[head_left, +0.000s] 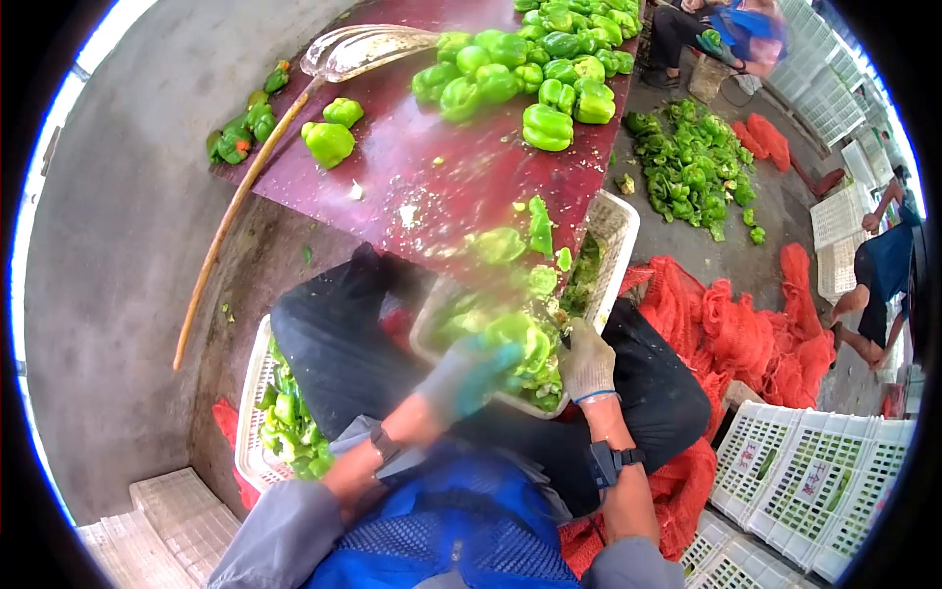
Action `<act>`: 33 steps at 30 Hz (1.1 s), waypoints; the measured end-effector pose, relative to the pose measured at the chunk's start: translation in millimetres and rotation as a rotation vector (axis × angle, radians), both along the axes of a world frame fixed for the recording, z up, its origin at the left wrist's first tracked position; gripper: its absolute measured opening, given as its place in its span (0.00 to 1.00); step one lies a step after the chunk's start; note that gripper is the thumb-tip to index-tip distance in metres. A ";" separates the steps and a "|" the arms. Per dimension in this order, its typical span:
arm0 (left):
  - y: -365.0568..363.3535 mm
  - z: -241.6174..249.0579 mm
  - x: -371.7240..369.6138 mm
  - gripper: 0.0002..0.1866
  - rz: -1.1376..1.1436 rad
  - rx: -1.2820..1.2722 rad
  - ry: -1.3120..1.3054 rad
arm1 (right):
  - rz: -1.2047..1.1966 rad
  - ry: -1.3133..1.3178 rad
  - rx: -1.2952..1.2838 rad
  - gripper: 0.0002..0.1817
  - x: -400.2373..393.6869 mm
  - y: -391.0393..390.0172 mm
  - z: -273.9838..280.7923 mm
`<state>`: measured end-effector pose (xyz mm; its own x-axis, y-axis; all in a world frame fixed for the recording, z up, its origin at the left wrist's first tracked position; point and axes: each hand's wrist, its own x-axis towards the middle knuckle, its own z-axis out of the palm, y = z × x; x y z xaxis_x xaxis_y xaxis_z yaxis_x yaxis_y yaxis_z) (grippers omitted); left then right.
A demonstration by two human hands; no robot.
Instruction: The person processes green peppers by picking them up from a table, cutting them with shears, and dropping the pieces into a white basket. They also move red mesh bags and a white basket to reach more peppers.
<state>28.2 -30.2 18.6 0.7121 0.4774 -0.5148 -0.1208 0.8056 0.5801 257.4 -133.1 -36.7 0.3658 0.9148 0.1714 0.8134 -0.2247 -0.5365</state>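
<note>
My left hand [473, 375], in a grey and teal glove, is smeared by motion over the white crate [616, 257] between my legs. Right at its fingertips is a cut green bell pepper [525, 342], with more green pepper pieces in the crate below. Closed into a fist, my right hand [588, 363] wears a pale glove at the crate's right side. A small dark bit shows by its fingers, but I cannot tell what it holds. Pepper scraps and a green strip [540, 226] lie on the near edge of the dark red board [392, 187].
Whole green bell peppers [548, 128] are heaped at the board's far end. A long-handled metal scoop [368, 51] lies across its left side. Another crate [249, 432] stands left, red mesh sacks [726, 334] and white crates [814, 481] right. Two people [888, 265] are beyond.
</note>
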 end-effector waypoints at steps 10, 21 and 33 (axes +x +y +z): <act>4.2 6.1 16.0 0.25 0.264 0.285 0.055 | -0.205 0.198 0.140 0.08 -45.7 4.4 52.5; 35.8 -6.8 4.9 0.26 0.539 0.938 0.467 | -0.213 0.202 0.192 0.11 -34.5 68.7 72.0; 83.7 3.2 -30.5 0.21 0.635 0.564 0.380 | 0.003 0.176 -0.428 0.20 -51.6 207.2 82.9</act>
